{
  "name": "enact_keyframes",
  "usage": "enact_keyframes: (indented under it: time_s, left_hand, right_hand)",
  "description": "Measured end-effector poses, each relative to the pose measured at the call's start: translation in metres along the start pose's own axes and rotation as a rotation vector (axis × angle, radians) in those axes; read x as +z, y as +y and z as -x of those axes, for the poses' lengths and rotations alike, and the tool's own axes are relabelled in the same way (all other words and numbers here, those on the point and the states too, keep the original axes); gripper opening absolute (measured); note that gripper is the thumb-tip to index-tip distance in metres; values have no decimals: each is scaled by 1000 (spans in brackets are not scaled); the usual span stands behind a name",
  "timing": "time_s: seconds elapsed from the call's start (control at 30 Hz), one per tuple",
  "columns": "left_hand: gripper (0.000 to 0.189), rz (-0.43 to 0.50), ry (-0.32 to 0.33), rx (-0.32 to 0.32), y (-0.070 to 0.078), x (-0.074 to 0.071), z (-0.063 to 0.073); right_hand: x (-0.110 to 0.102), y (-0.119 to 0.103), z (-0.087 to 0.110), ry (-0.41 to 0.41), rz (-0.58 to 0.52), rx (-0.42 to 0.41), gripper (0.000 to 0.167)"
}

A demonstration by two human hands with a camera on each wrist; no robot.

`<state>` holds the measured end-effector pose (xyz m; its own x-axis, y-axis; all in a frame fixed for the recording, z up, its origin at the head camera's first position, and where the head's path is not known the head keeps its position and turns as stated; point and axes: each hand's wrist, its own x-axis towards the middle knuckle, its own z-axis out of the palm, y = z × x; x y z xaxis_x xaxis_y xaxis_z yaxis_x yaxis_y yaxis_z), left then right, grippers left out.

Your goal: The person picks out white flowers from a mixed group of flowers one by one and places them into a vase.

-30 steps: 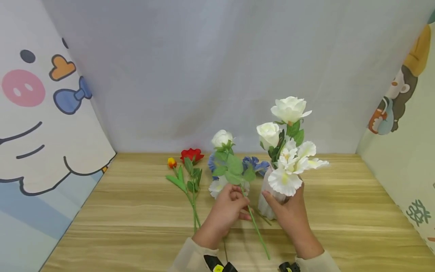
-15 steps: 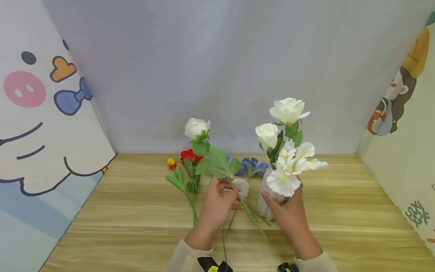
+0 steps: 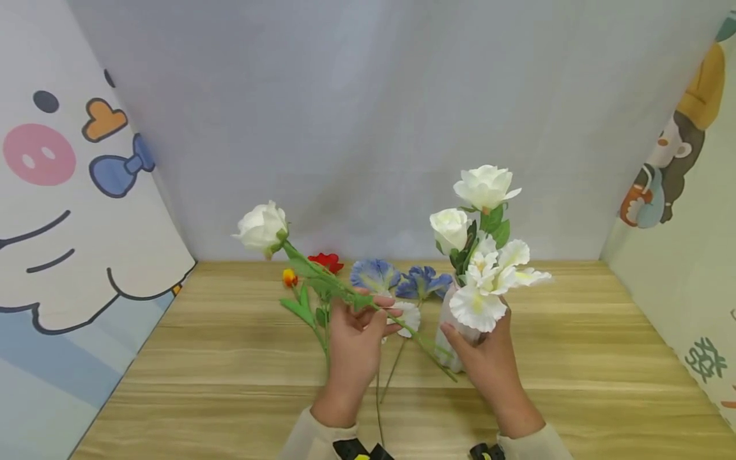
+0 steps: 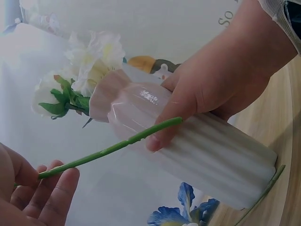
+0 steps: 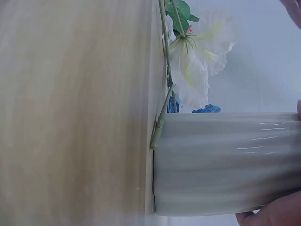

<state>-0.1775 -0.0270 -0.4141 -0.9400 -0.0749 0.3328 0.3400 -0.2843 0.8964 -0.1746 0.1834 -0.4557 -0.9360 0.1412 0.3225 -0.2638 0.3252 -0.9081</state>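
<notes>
Pinching a rose, the left hand partly hides white petals.

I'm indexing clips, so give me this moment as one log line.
left hand: holds white rose; right hand: grips vase; contents: white flowers

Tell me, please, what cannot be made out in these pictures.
Left wrist: stem ends inside the pale, ribbed, glossy vase, hidden by its wall.
Left wrist: bloom of the held round white rose, cut off by the left edge.
Right wrist: vase mouth, beyond the right edge.
Head: vase's upper front, hidden by the ruffled white iris.
</notes>
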Motion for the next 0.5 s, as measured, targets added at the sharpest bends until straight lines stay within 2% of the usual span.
enact_keyframes:
  time_s: [0.17, 0.3, 0.5]
  left_hand:
    - [33, 70, 51, 74, 1, -3, 0]
    - [32, 110, 49, 131, 3, -4, 1]
    - [22, 58, 27, 188, 3, -7, 0]
  right_hand:
    - [0, -1, 0, -8, -3, 13, 101]
    - [0, 0, 0, -7, -7, 13, 102]
    - [0, 1, 0, -3, -11, 11, 99]
